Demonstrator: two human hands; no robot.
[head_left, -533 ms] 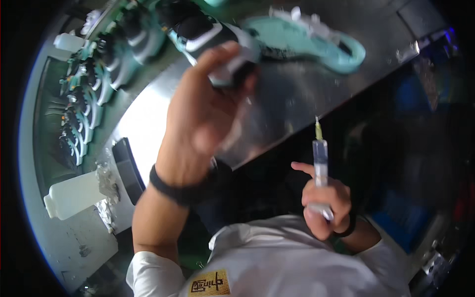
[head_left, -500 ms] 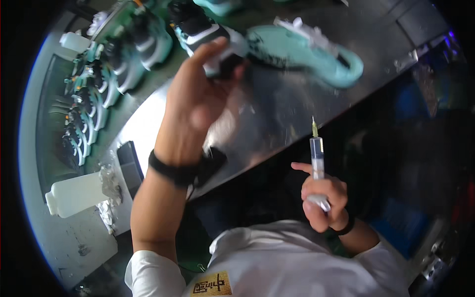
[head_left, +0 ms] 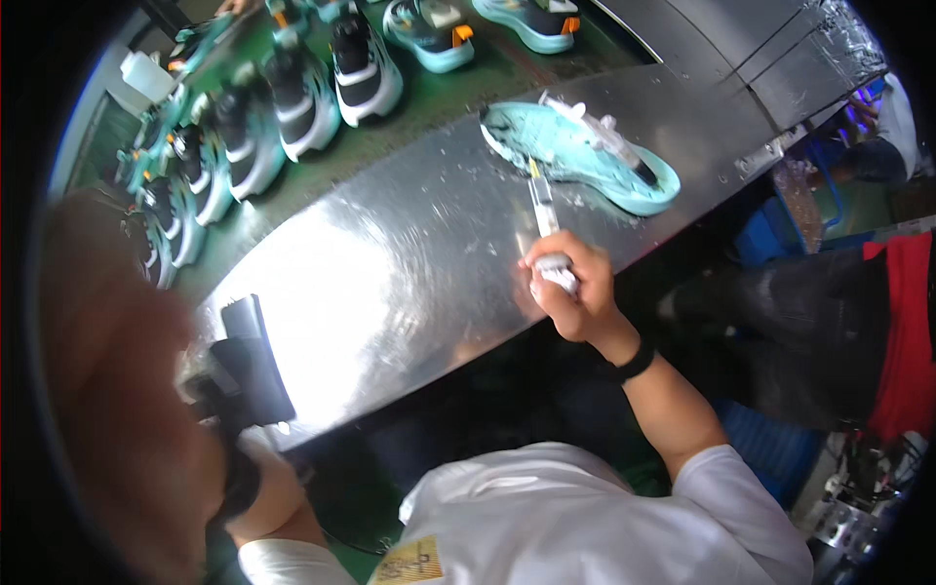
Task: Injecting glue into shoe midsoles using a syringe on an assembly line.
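Note:
My right hand is closed around a syringe with a clear barrel and a yellowish needle hub. Its tip points up at the near edge of a teal shoe sole; whether they touch, I cannot tell. A crumpled pale lump shows at the same fist. Across the sole lies a whitish, tube-like thing with small side tabs. My left hand looms large and smeared at the left, near the camera, its fingers not readable, well apart from the sole.
Several black, white and teal shoes stand on a green belt along the far side. A flat black object lies on the metal table at the left. A white bottle is far left. At the right stands another person in dark trousers.
My left hand has swung from the shoes at the far side down to the left, holding no visible shoe. My right hand has brought the syringe up and left to the sole.

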